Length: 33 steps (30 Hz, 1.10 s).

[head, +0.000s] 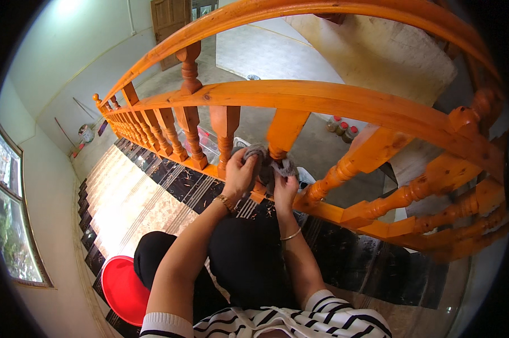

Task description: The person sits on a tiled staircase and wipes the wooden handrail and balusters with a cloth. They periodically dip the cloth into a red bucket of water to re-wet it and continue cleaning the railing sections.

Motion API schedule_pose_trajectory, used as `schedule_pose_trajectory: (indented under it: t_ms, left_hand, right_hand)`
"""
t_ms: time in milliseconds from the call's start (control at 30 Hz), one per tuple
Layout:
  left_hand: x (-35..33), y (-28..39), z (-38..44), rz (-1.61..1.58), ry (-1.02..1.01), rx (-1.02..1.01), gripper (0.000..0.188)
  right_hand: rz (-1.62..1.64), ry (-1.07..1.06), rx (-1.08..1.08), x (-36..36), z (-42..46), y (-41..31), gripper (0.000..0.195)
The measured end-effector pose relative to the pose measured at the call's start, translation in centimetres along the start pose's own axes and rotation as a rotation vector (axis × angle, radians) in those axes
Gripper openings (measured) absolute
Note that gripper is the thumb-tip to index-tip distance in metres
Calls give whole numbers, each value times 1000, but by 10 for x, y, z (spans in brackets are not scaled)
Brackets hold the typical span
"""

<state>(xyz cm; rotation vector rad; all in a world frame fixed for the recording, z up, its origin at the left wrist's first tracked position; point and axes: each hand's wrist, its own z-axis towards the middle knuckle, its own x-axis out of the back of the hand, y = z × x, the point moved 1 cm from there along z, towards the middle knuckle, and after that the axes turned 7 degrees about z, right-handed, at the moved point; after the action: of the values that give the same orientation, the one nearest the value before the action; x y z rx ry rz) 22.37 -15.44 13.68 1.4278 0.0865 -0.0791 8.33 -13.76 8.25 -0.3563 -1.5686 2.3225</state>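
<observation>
A grey cloth [285, 167] is wrapped around the turned part of an orange-varnished wooden baluster [287, 131], below its square upper block. On the left side of that post, my left hand [239, 174] grips one bunched end of the cloth. My right hand [285, 189] pinches the other end to the right of the post. The lower part of the baluster is mostly hidden behind my hands and the cloth. Above them runs the lower rail [254, 94] of the wooden railing.
A red plastic basin [125, 291] stands on the stair at my left. Stone steps [153, 198] with dark edges lead down along the railing. Beyond the balusters, several red-lidded jars [343, 127] stand on the concrete floor. A window [13, 211] is in the left wall.
</observation>
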Motion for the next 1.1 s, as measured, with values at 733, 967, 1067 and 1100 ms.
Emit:
schedule_pose_trajectory:
  t_ms: [733, 967, 1067, 1100]
  left_hand:
    - [17, -43, 12, -439, 53, 251, 29]
    - [-12, -103, -2, -267, -102, -13, 40]
    - [-28, -107, -14, 16, -117, -18, 40]
    - [-28, -108, -19, 85, -110, 2, 41]
  right_hand:
    - [105, -77, -26, 20, 1, 10, 37]
    - [-68, -130, 112, -27, 11, 39, 42]
    - [-203, -131, 210, 4, 13, 90, 40]
    - [-276, -147, 249, 11, 10, 103, 39]
